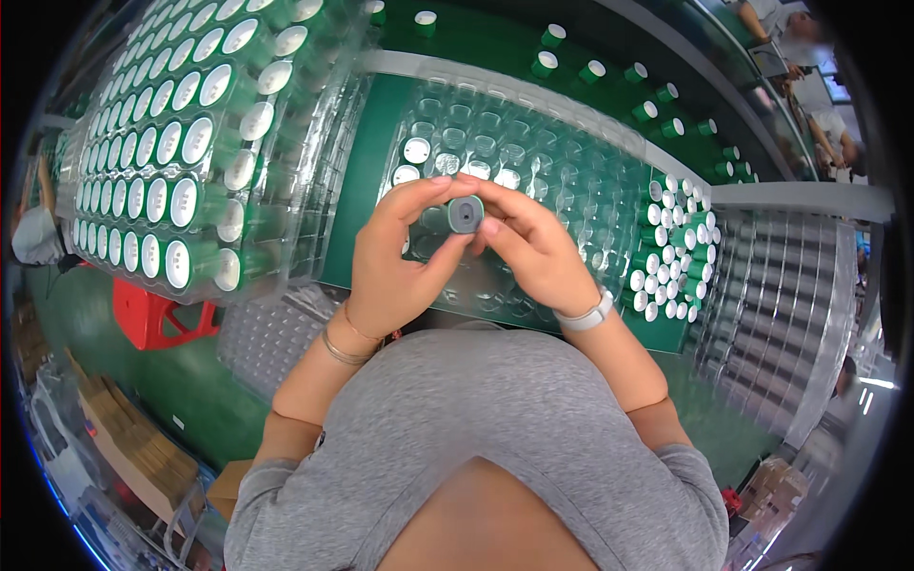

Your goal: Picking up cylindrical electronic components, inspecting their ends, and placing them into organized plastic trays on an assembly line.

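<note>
Between my two hands is a short green cylinder [466,215], its grey end with a small dark hole turned up toward me. My left hand [392,255] grips it from the left with thumb and fingertips. From the other side, the thumb and fingers of my right hand [535,249] close on it too. Under both hands lies a clear plastic tray [571,181] with rows of round pockets. A few white-ended cylinders [416,150] sit in its left and middle pockets; my hands hide part of the tray.
Loose white-ended green cylinders [671,249] crowd the table's right end. More stand scattered on a dark green belt [609,100] behind a grey rail. Stacked filled trays [143,162] rise at left. Clear trays [776,285] stand at right. A red stool [152,314] is lower left.
</note>
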Tool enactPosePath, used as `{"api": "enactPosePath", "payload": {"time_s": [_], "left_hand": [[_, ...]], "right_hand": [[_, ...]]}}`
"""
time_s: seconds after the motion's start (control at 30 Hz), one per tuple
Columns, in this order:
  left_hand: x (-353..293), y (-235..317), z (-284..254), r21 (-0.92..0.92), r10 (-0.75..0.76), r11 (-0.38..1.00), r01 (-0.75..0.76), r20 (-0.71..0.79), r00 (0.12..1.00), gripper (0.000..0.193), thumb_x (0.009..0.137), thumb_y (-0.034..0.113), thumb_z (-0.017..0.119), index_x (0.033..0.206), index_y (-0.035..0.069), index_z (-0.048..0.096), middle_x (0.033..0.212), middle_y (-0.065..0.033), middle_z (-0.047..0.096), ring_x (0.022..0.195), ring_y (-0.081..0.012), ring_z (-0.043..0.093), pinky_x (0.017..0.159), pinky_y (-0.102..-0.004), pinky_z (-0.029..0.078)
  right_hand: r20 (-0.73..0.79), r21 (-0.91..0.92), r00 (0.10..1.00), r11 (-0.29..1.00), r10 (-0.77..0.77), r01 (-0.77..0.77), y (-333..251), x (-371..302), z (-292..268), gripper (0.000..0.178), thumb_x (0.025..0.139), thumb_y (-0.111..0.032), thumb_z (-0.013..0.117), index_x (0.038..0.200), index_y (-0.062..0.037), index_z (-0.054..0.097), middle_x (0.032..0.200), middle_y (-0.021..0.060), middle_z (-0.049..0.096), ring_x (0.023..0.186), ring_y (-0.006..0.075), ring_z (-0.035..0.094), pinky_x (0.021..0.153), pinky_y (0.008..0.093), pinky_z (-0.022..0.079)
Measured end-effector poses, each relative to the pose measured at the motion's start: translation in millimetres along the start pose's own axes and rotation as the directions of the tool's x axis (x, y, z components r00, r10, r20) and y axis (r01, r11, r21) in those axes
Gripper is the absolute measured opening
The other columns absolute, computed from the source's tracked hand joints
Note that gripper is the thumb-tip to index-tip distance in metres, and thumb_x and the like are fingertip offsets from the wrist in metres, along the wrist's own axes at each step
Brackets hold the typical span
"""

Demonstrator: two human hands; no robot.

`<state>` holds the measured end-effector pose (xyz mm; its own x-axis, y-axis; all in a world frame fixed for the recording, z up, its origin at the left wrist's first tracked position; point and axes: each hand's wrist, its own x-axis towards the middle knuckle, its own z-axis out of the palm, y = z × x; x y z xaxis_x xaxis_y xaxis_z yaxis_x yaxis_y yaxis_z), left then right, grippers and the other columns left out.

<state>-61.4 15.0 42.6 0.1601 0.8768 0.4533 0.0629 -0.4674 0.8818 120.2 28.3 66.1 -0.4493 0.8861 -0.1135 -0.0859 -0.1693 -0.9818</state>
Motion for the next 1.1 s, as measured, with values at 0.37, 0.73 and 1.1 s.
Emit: {"api": "enactPosePath", "payload": {"time_s": [0.37, 0.73, 1.1], "left_hand": [[-16, -3, 39, 0.399, 0.091, 0.916, -0.036, -0.120, 0.989, 0.044, 0.071, 0.002, 0.078, 0.111, 0.004, 0.061, 0.107, -0.0101, 0.068, 0.099, -0.0288, 0.063, 0.085, -0.0370, 0.051], [-11, -12, 48, 0.383, 0.175, 0.921, -0.073, -0.238, 0.955, 0.044, 0.070, -0.003, 0.078, 0.108, 0.000, 0.056, 0.108, -0.0145, 0.067, 0.094, -0.0301, 0.064, 0.080, -0.0361, 0.052], [-2, -9, 44, 0.350, 0.256, 0.916, -0.193, -0.142, 0.956, 0.048, 0.070, -0.005, 0.078, 0.109, 0.001, 0.051, 0.110, -0.0154, 0.069, 0.093, -0.0292, 0.065, 0.079, -0.0358, 0.054]], "right_hand": [[-0.175, -0.188, 0.983, 0.979, 0.045, -0.078, 18, -14, -1, 0.032, 0.101, -0.014, 0.046, 0.126, 0.0019, 0.058, 0.105, 0.0032, 0.065, 0.086, 0.0091, 0.058, 0.079, 0.0246, 0.049], [-0.236, -0.195, 0.971, 0.981, -0.051, 0.004, 18, -8, 4, 0.037, 0.105, -0.018, 0.036, 0.125, 0.0054, 0.057, 0.119, 0.0128, 0.064, 0.106, 0.0156, 0.059, 0.093, 0.0279, 0.046], [-0.292, -0.325, 0.925, 0.935, -0.245, 0.145, 21, -6, 3, 0.037, 0.104, -0.023, 0.038, 0.113, 0.0044, 0.061, 0.094, 0.0076, 0.064, 0.082, 0.0131, 0.058, 0.074, 0.0266, 0.047]]}}
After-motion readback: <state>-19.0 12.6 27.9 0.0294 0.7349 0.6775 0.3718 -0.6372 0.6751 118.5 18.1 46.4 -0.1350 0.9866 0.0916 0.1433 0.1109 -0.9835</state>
